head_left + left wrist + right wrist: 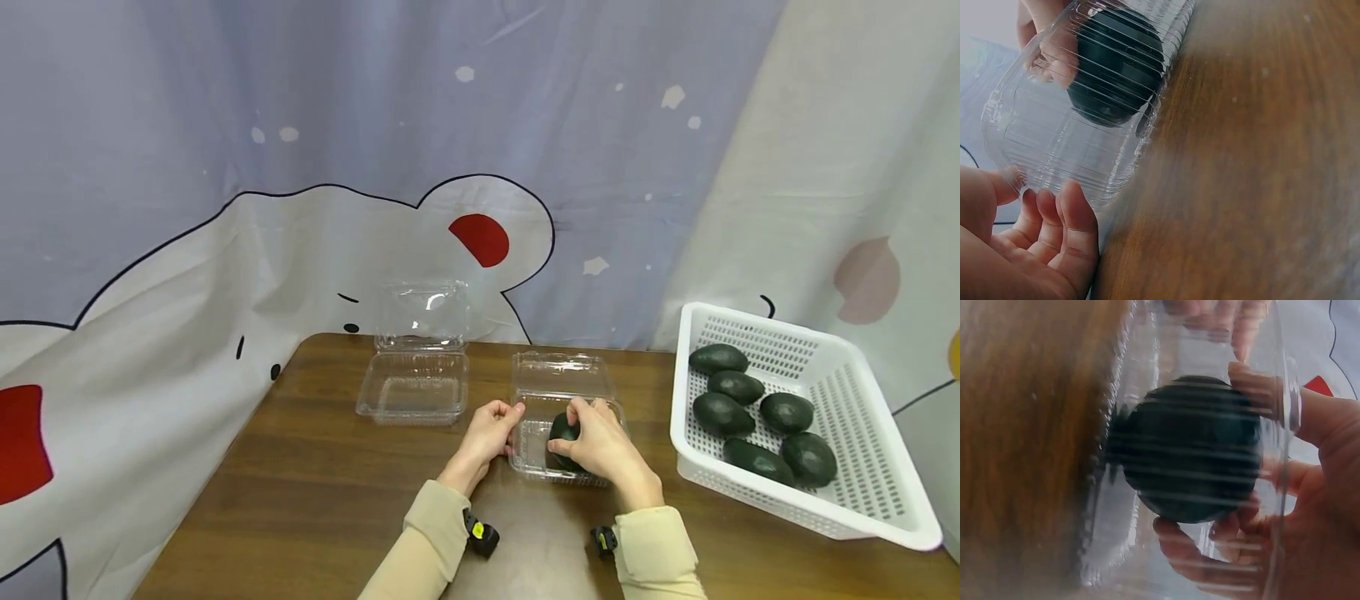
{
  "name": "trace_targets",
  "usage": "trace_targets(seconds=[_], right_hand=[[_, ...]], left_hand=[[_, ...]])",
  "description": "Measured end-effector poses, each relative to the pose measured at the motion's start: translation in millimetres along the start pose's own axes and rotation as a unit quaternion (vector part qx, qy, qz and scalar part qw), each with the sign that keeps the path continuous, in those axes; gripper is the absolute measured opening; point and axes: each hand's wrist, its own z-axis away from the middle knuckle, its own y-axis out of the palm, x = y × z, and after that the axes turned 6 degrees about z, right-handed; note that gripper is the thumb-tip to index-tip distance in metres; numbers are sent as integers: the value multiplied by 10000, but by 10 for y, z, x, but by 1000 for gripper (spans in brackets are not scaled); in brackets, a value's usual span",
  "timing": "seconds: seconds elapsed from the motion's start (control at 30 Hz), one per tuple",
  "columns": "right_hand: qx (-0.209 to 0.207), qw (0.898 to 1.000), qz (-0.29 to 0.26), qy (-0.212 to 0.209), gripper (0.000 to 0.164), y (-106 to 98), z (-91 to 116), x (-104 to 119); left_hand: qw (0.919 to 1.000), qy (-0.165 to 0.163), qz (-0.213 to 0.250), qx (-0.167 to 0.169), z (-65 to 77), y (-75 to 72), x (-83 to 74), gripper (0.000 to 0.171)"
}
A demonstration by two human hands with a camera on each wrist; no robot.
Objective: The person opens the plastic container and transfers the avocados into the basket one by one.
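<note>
A dark green avocado [561,429] is inside the right-hand clear plastic clamshell box [533,442], whose lid stands open at the back. My right hand [602,443] reaches in from the right and grips the avocado, with thumb and fingers around it. In the right wrist view the avocado [1191,450] shows through the ribbed plastic wall, fingers on its far sides. My left hand [487,435] pinches the box's left rim between thumb and fingers. Seen from the left wrist, the left fingers [1079,212] meet the end wall and the avocado [1116,69] sits close to the box's bottom.
Another open clear clamshell box [412,387] stands further left on the brown wooden table [322,483]. To the right is a white perforated basket [873,400] holding several avocados [810,460]. A printed curtain [337,100] hangs behind the table's back edge.
</note>
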Motion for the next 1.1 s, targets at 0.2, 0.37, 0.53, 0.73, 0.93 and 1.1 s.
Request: trace_targets(seconds=[0.2, 0.37, 0.53, 0.73, 0.93, 1.1], right_hand=[[-22, 9998, -112, 175, 45, 62, -29, 22], [-29, 9995, -179, 240, 47, 102, -36, 33], [-69, 9996, -227, 129, 47, 133, -37, 55], [-154, 9996, -197, 87, 46, 155, -34, 70], [-179, 9997, -156, 103, 46, 163, -30, 63], [-240, 9996, -102, 104, 45, 158, -37, 56]], left_hand=[[10000, 23, 13, 48, 4, -7, -11, 27], [10000, 10, 13, 50, 2, -8, -11, 27], [10000, 60, 9, 45, 2, -2, -3, 28], [10000, 50, -28, -24, 9, -9, 9, 28], [10000, 71, -14, -23, 6, -15, 17, 28], [10000, 0, -43, -9, 2, -10, -6, 28]])
